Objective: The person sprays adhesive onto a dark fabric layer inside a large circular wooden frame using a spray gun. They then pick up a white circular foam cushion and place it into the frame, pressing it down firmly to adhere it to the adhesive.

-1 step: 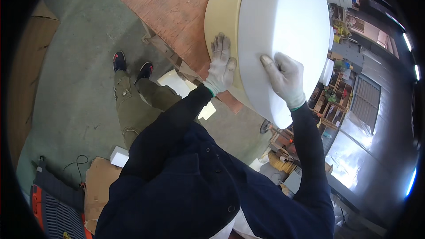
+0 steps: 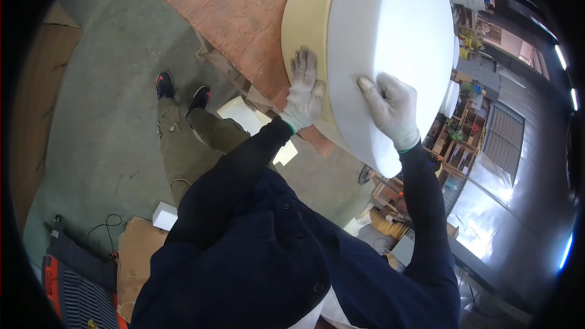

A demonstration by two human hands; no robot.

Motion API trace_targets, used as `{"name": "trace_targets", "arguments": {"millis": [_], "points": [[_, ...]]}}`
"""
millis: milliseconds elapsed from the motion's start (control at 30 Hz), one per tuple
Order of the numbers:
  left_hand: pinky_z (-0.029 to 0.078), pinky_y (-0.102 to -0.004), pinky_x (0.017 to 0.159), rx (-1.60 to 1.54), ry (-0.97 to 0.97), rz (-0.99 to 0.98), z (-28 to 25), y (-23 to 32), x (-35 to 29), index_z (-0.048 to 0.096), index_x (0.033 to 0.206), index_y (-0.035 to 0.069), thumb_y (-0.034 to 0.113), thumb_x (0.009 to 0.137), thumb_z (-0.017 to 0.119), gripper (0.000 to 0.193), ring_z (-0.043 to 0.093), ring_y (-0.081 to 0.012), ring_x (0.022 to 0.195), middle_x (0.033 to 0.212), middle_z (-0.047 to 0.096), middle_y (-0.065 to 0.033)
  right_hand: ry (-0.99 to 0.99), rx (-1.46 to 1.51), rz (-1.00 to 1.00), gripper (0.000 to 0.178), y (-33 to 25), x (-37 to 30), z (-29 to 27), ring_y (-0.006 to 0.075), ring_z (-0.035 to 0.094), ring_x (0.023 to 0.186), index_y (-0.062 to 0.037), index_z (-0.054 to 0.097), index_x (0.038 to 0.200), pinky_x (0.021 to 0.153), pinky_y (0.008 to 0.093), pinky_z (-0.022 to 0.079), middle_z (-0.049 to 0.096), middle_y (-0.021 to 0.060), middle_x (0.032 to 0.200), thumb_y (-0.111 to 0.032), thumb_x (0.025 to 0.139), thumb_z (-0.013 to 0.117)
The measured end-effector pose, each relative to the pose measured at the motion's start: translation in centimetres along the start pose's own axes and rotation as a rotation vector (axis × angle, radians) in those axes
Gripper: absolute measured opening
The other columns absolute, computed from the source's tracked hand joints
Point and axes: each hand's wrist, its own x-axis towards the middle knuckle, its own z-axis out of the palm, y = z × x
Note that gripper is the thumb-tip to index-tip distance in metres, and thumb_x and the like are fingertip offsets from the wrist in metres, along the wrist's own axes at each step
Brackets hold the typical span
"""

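Observation:
A large rounded drum-like piece, with a smooth white cover (image 2: 420, 30) and a cream-coloured band (image 2: 304, 18) along its left side, stands on a reddish plywood board (image 2: 237, 12). Both my hands wear whitish gloves with grey-stained fingertips. Against the cream band lies my left hand (image 2: 304, 91), fingers stretched out flat and thumb near the seam. My right hand (image 2: 393, 109) rests on the white cover with its fingers curled in and the thumb pointing left. Whether anything small is inside those curled fingers is hidden.
Wooden supports (image 2: 222, 64) carry the board. White sheets (image 2: 241, 116) lie below it. Cardboard (image 2: 137, 253), a white block (image 2: 164, 215) and an orange-and-black case (image 2: 79, 292) sit at lower left. Shelves with boxes (image 2: 460, 152) and a coil of yellow rope (image 2: 387, 225) are at right.

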Motion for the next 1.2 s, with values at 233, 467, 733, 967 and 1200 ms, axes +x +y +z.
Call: {"name": "trace_targets", "arguments": {"millis": [233, 467, 733, 967, 1200], "points": [[0.011, -0.0534, 0.123, -0.021, 0.051, 0.024, -1.0, 0.5, 0.2, 0.024, 0.156, -0.003, 0.022, 0.099, 0.042, 0.065, 0.02, -0.0458, 0.15, 0.161, 0.021, -0.0291, -0.031, -0.157, -0.049, 0.047, -0.9, 0.5, 0.0, 0.0242, 0.048, 0.045, -0.0041, 0.047, 0.062, 0.046, 0.0373, 0.04, 0.047, 0.0122, 0.055, -0.03, 0.089, 0.075], [0.024, -0.0522, 0.119, -0.029, 0.099, 0.115, -7.1, 0.2, 6.7, 0.045, 0.147, 0.002, 0.021, 0.098, 0.047, 0.052, 0.041, -0.0452, 0.137, 0.15, 0.043, -0.0263, 0.1, -0.494, 0.095, 0.061, -3.1, 6.6, -1.8, 0.0315, 0.056, 0.045, -0.0025, 0.053, 0.067, 0.048, 0.0408, 0.048, 0.053, 0.0106, 0.05, -0.057, 0.084, 0.074], [0.014, -0.056, 0.122, -0.056, 0.029, 0.115, -3.7, -0.9, 10.5, 0.038, 0.152, 0.001, 0.021, 0.102, 0.04, 0.054, 0.029, -0.0462, 0.146, 0.157, 0.035, -0.0251, -0.018, -0.035, 0.136, 0.039, -0.6, 7.0, -3.7, 0.0202, 0.043, 0.046, 0.0004, 0.052, 0.067, 0.047, 0.0364, 0.037, 0.044, 0.0138, 0.055, -0.021, 0.097, 0.066], [0.014, -0.0596, 0.121, -0.029, 0.103, 0.124, -2.7, -1.0, 10.0, 0.041, 0.15, 0.0, 0.017, 0.098, 0.04, 0.055, 0.031, -0.0483, 0.145, 0.157, 0.036, -0.0246, -0.049, 0.055, 0.15, 0.039, -1.2, 7.3, -3.2, 0.0147, 0.036, 0.048, -0.0009, 0.049, 0.065, 0.046, 0.0323, 0.033, 0.04, 0.009, 0.054, -0.017, 0.095, 0.068], [0.017, -0.0573, 0.121, -0.016, 0.189, 0.107, -2.2, -0.3, 10.3, 0.045, 0.147, -0.002, 0.02, 0.097, 0.038, 0.055, 0.035, -0.0468, 0.143, 0.153, 0.042, -0.0244, -0.054, 0.031, 0.133, 0.039, -2.0, 7.8, -2.6, 0.0157, 0.037, 0.047, -0.0017, 0.047, 0.064, 0.046, 0.0322, 0.033, 0.04, 0.0092, 0.054, -0.014, 0.092, 0.07]]}}
